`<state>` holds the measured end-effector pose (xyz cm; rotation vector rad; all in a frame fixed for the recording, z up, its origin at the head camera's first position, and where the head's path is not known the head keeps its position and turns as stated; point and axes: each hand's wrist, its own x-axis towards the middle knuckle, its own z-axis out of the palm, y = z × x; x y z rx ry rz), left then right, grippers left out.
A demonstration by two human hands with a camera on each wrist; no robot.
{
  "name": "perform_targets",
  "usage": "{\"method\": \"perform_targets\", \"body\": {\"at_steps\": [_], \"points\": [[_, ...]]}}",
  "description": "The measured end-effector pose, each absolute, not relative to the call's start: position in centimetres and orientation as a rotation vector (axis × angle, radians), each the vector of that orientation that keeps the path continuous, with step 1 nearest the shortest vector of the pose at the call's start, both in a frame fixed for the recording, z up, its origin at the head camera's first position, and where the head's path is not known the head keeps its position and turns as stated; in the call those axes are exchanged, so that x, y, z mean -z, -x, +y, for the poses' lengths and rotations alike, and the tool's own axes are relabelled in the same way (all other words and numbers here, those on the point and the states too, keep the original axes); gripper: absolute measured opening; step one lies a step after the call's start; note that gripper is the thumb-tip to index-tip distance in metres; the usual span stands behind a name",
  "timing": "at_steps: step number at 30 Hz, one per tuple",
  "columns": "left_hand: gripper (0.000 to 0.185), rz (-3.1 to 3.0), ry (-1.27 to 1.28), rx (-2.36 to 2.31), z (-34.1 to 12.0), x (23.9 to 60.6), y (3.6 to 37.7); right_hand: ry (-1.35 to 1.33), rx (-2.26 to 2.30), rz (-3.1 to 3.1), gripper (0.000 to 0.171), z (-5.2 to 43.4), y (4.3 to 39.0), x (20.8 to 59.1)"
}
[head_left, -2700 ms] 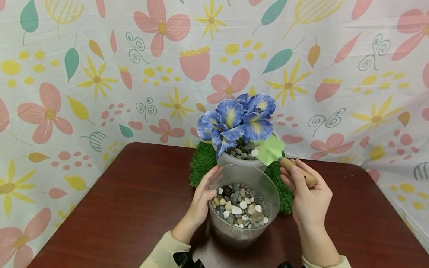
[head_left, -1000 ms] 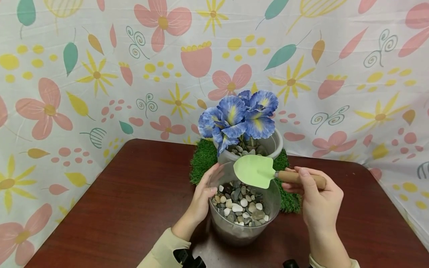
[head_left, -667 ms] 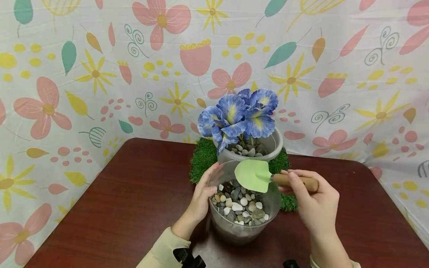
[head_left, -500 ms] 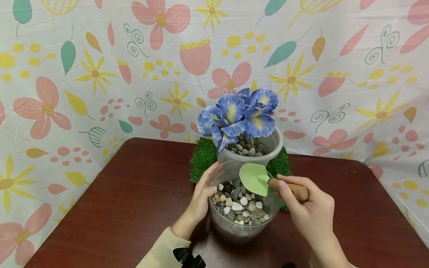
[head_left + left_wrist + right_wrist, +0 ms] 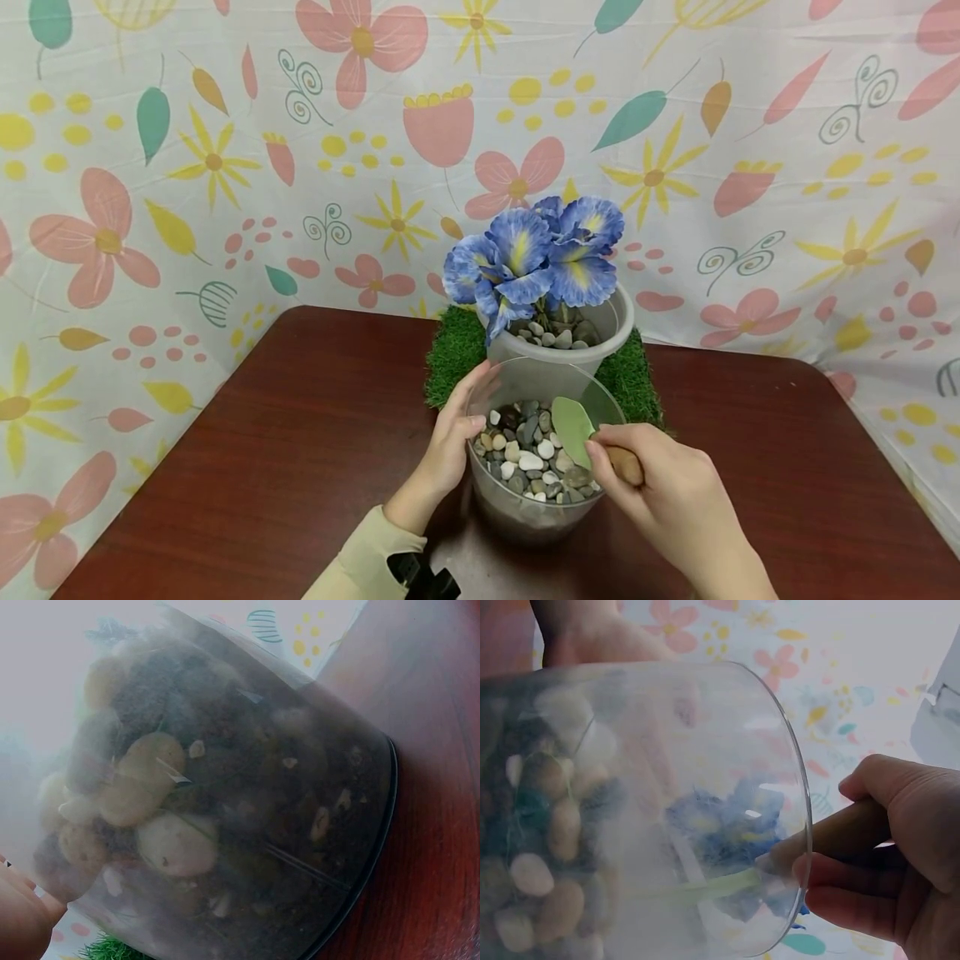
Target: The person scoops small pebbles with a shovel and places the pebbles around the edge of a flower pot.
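At table centre, clear tub (image 5: 545, 467) of pebbles (image 5: 525, 454) stands just in front of me. My right hand (image 5: 660, 492) curls round the wooden handle of the green trowel (image 5: 573, 429), blade tipped down into the stones to dig. My left hand (image 5: 450, 446) cups the tub's side, fingers curved against the wall, to steady it. Just behind, touching or nearly so, white pot (image 5: 600, 333) with blue flowers (image 5: 532, 262) sits on a grass mat (image 5: 453, 358), close for short transfers.

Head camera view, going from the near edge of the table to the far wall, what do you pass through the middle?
Clear container of pebbles → grey flower pot on the grass mat → blue flowers → floral backdrop.
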<state>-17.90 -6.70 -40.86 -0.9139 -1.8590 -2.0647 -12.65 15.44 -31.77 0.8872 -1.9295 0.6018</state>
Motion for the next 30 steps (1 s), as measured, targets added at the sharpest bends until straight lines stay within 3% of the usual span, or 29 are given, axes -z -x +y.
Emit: {"method": "perform_targets", "body": {"at_steps": [15, 22, 30], "points": [[0.060, -1.850, 0.912, 2.092, -6.7, 40.8, 17.9, -0.864, -0.928, -1.808, 0.026, 15.6, 12.6, 31.4], [0.060, -1.849, 0.920, 2.088, -6.5, 40.8, 17.7, -0.858, -0.622, -1.795, 0.034, 14.7, 12.5, 31.3], [0.061, -1.836, 0.917, 2.058, -6.7, 40.8, 17.9, -1.020, -0.550, -1.757, 0.024, 13.3, 12.2, 31.2]]}}
